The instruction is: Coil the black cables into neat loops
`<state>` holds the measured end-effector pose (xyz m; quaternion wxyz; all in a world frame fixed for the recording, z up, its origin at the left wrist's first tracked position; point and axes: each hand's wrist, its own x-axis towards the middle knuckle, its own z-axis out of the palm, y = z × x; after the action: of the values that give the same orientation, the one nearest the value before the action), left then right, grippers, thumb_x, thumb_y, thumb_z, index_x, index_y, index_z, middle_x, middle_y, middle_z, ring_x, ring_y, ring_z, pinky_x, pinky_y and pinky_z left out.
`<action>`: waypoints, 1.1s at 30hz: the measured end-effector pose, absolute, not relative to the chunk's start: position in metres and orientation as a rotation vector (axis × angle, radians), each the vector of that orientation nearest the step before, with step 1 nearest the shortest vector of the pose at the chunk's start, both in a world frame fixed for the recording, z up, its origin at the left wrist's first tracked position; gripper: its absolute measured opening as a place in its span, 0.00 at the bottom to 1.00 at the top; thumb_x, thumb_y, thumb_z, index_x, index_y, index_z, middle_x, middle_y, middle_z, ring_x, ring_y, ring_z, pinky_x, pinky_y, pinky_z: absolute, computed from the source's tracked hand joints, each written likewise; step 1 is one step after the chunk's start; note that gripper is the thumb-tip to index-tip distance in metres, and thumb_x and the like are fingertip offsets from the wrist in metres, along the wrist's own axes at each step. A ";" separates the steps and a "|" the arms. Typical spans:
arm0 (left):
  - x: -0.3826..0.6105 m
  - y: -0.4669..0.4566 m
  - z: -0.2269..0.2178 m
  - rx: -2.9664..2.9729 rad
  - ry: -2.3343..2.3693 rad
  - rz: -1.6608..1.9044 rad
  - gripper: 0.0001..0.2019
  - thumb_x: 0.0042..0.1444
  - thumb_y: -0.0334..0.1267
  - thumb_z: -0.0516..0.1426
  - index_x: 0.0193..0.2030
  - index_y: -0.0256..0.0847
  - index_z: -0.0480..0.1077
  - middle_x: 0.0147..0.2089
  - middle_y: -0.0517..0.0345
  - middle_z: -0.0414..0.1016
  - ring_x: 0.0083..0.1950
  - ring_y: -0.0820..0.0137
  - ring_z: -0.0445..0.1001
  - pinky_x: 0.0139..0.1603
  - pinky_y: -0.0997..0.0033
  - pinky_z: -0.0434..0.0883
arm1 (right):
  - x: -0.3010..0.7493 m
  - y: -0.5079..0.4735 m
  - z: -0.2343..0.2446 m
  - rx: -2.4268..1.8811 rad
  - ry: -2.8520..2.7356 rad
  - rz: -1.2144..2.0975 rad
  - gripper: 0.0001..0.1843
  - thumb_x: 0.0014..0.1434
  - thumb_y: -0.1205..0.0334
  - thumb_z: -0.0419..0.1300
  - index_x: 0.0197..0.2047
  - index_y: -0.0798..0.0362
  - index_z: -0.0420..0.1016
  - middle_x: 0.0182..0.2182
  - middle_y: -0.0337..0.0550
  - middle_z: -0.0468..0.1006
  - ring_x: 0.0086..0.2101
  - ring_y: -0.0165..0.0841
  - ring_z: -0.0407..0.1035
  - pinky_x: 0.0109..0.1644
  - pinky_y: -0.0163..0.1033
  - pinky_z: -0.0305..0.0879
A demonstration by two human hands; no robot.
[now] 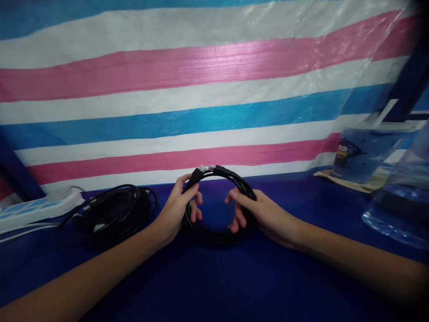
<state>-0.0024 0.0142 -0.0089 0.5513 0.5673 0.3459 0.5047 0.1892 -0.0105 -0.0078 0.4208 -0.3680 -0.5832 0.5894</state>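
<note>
A black cable (pixel 221 235) is wound into a round coil and held upright over the blue table. My left hand (pixel 181 201) grips the coil's left side, its thumb near one plug (pixel 196 175). On the right side, my right hand (pixel 250 208) wraps round the coiled strands with thumb and fingers. Both plug ends with metal tips come together at the top of the coil; the second plug (pixel 219 170) points left. I cannot tell whether the tips touch.
More coiled black cable (pixel 117 214) lies on the table (pixel 214 286) at left, beside a white power strip (pixel 40 208). At right stand a blue cup (pixel 360 154) with a cartoon bird and a clear plastic container (pixel 402 210). A striped sheet (pixel 187 67) hangs behind.
</note>
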 end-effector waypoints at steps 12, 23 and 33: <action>-0.009 0.007 -0.004 0.969 0.495 0.816 0.30 0.55 0.65 0.40 0.34 0.40 0.67 0.11 0.73 0.42 0.10 0.83 0.38 0.10 0.82 0.52 | 0.187 -0.013 -0.010 -1.054 -1.553 1.133 0.28 0.62 0.51 0.51 0.62 0.37 0.44 0.41 0.42 0.74 0.15 0.25 0.69 0.16 0.30 0.60; 0.000 0.005 -0.006 0.988 0.733 0.904 0.19 0.57 0.52 0.52 0.26 0.38 0.62 0.11 0.73 0.44 0.09 0.85 0.41 0.11 0.83 0.53 | 0.187 -0.010 -0.007 -1.041 -1.447 1.252 0.24 0.64 0.48 0.44 0.61 0.44 0.54 0.19 0.34 0.70 0.13 0.28 0.67 0.16 0.30 0.60; 0.005 -0.002 -0.011 1.448 0.970 1.153 0.12 0.48 0.33 0.60 0.39 0.39 0.63 0.15 0.73 0.57 0.12 0.82 0.54 0.15 0.79 0.63 | 0.188 -0.012 -0.009 -1.038 -1.629 1.113 0.28 0.62 0.51 0.50 0.64 0.33 0.49 0.23 0.30 0.67 0.14 0.24 0.67 0.17 0.29 0.61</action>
<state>0.0052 -0.0016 -0.0106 0.5021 0.5993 0.4015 0.4770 0.1878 -0.0116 -0.0092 0.4408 -0.4179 -0.6560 0.4481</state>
